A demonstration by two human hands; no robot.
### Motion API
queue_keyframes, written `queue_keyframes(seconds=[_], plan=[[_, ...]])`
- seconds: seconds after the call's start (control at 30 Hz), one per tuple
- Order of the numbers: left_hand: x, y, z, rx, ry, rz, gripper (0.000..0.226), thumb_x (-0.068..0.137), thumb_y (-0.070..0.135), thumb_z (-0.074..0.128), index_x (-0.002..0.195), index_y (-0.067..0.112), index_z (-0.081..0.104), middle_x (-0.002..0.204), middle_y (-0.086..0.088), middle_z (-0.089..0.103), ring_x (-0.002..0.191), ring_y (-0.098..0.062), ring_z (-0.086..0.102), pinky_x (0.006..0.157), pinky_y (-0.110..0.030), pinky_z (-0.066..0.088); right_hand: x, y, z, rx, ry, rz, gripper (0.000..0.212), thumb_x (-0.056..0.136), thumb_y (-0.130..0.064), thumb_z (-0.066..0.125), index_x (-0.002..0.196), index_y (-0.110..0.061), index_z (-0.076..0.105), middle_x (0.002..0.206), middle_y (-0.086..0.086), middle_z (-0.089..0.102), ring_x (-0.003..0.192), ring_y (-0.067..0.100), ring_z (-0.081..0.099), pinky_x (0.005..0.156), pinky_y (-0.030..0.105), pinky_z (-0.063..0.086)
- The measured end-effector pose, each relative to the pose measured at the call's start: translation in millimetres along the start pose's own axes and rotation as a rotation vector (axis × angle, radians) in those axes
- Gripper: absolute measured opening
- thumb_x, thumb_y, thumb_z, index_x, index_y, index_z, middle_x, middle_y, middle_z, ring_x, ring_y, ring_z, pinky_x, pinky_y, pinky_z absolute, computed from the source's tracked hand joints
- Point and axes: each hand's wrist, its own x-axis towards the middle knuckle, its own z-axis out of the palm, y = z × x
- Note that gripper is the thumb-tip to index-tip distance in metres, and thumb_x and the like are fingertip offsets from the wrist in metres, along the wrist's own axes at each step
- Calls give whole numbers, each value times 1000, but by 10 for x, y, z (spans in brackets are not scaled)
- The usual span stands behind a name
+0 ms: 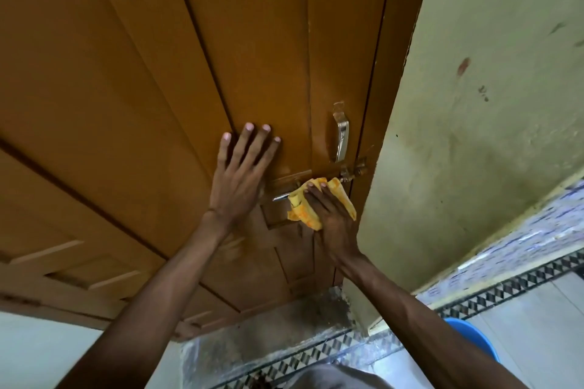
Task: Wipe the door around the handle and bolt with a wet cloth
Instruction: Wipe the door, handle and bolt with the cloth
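Colours around the brown door (158,72)

Cloth (303,214): yellow-orange. Handle (342,139): silver. Wall (489,104) right of door: pale green. Floor border (505,290) below door: black-white triangles. Tub (474,338): blue.

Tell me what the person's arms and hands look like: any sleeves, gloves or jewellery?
Both forearms are bare, with no sleeves showing and no gloves. The left hand has short, pale fingernails and what looks like a thin thread or band around its wrist. The right hand shows no rings or watch.
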Motion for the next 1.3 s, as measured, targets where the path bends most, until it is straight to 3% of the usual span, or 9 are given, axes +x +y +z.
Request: queue_keyframes(seconds=[0.17,0.33,0.47,0.6,0.7,0.87,1.07,1.23,1.3], plan=[[7,-222,176,175,75,119,67,98,21,48,161,23,23,167,-7,12,154,-27,-2,123,-50,-9,119,-310,-21,-44,61,-47,53,82,-10,64,134,-12,55,135,11,59,124,32,53,104,44,46],[10,-265,258,269,118,158,58,104,25,35,161,24,23,166,-6,14,155,-27,-2,124,-49,-10,112,-561,294,-193,-124,-190,66,72,-14,78,134,-18,56,129,4,62,118,27,53,101,39,45],[7,-269,290,266,160,147,63,101,28,43,160,25,24,166,-5,15,155,-26,0,124,-49,-8,21,-540,-14,30,-302,-130,59,81,-13,63,138,-22,51,140,5,56,127,31,51,106,44,43],[42,-201,256,134,189,74,61,100,26,50,158,26,31,167,-4,16,155,-22,2,125,-46,-6,86,-554,-666,237,186,165,70,73,2,68,135,-22,45,134,15,56,123,29,52,104,37,44],[231,-56,137,4,259,-40,57,101,24,53,156,26,38,167,-3,14,155,-21,3,124,-47,-1,529,-551,-1075,295,604,269,45,82,-9,72,124,-5,56,118,15,60,109,23,57,91,24,47],[753,38,-20,-32,384,-96,49,104,26,49,153,25,43,160,-9,31,151,-28,20,123,-50,8,1057,-530,-892,325,641,367,52,94,-29,53,131,6,49,127,21,58,119,26,55,100,27,46],[748,18,176,135,414,-68,55,103,35,46,157,27,36,165,-8,17,154,-27,5,123,-50,10,593,-121,-573,457,507,415,66,95,-51,47,131,4,52,130,18,60,124,28,56,100,48,46],[741,17,204,168,408,-64,54,104,37,38,158,27,33,165,-8,13,154,-28,3,123,-51,10,1173,-390,-1014,506,670,376,40,89,-8,66,123,10,54,112,8,63,103,4,56,87,-2,41],[747,19,200,171,402,-68,54,104,38,36,157,26,35,162,-9,21,154,-28,4,122,-51,12,1204,-397,-991,522,676,384,41,88,-4,66,122,12,54,111,14,65,103,10,58,85,-7,35]])
